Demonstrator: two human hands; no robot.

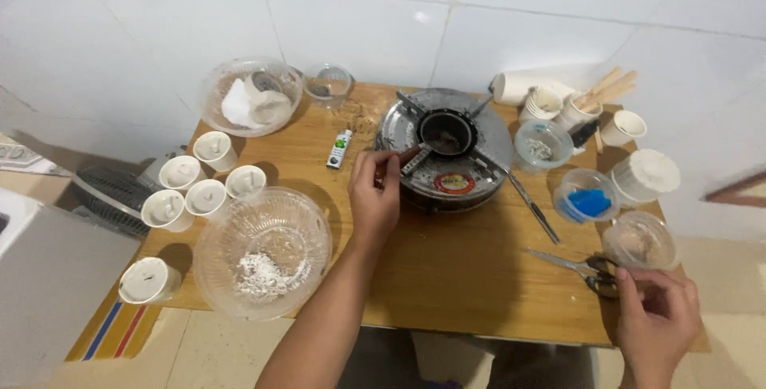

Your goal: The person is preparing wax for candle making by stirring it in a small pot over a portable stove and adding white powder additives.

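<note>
A person leans over a small wooden table (pixel 447 269) set against a white tiled wall, the left hand (pixel 373 197) closed around the reddish handle of a small dark pot (pixel 447 132) that sits on top of a round portable stove (pixel 445 150) at the table's middle. The right hand (pixel 656 319), well to the right of the stove at the table's near corner, has its fingers curled onto the handles of a pair of scissors (pixel 578 269) lying flat on the wood. Left of the stove stand a large clear bowl (pixel 262 252) with white powder and a cluster of white cups (pixel 203 185) filled with pale wax. Right of the stove sits a small clear tub holding blue pieces (pixel 587 197).
</note>
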